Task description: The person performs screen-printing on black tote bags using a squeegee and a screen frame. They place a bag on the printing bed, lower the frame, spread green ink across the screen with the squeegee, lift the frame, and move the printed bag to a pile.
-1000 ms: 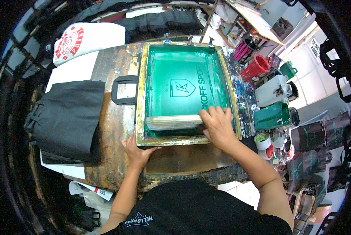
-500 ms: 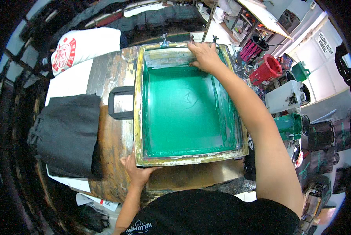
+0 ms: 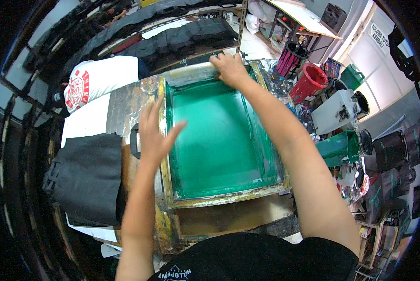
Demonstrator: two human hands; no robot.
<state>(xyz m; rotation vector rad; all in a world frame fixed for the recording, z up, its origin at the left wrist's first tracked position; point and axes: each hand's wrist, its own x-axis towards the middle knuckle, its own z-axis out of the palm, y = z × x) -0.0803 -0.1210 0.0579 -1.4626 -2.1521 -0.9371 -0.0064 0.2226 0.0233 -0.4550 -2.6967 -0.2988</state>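
A screen printing frame (image 3: 219,200) with yellowed, paint-stained edges lies on the worktable, its mesh (image 3: 214,136) covered in green ink. At its far end, my right hand (image 3: 229,71) is closed over a pale, wide bar that looks like a squeegee (image 3: 189,73); part of the grip is hidden. My left hand (image 3: 154,129) hovers over the frame's left edge, fingers spread and slightly blurred, holding nothing. Beneath that hand, a black fabric handle (image 3: 134,141) sticks out from under the frame. To the left sits a stack of black fabric bags (image 3: 86,175).
A white bundle with red print (image 3: 104,79) lies at the far left of the worktable (image 3: 128,100). Along the right stand a red bucket (image 3: 308,83), a pink-streaked black bucket (image 3: 292,59), a whitish container (image 3: 334,112) and a green-stained container (image 3: 338,147). Black fabric pieces lie on racks behind.
My left hand has left the frame's near left corner and moved up along its left side, opening out. My right hand stays at the far end. The whole view has shifted slightly.
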